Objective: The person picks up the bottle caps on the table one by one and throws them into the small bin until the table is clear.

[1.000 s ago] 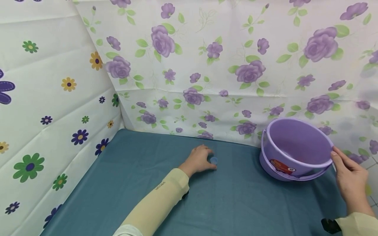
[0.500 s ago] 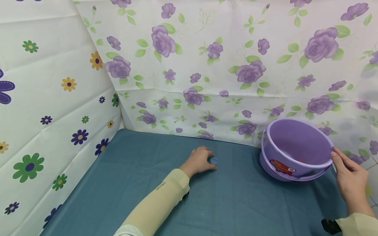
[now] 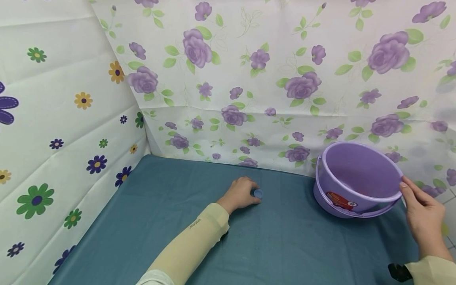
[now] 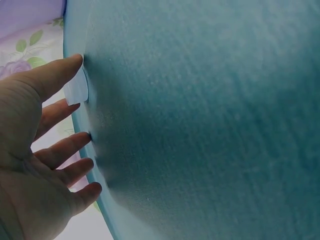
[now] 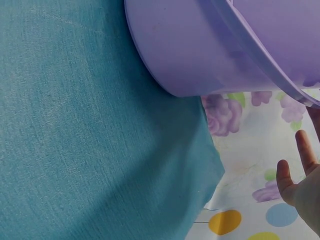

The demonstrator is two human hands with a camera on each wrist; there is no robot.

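Note:
In the head view my left hand (image 3: pixel 240 193) is low over the table, thumb and forefinger around a small round blue cap-like piece (image 3: pixel 258 193). The left wrist view shows that piece (image 4: pixel 77 88) as pale and translucent, pinched between thumb and forefinger at the cloth, while the other fingers spread with their tips near the surface. At the right, my right hand (image 3: pixel 423 217) grips the rim of a purple plastic bucket (image 3: pixel 331 189), thumb on the outside. The bucket tilts slightly toward me, and its handle (image 3: pixel 370 215) hangs down across the front. No contents show in the visible inside.
A blue-green cloth (image 3: pixel 285 245) covers the table. White flowered sheeting (image 3: pixel 270 79) rises behind the back edge, and another flowered sheet (image 3: pixel 64 118) stands along the left. A red label (image 3: pixel 341 201) is on the bucket's front.
My left thumb and fingers have drawn slightly closer around the small blue piece. The right hand and the bucket stay in place.

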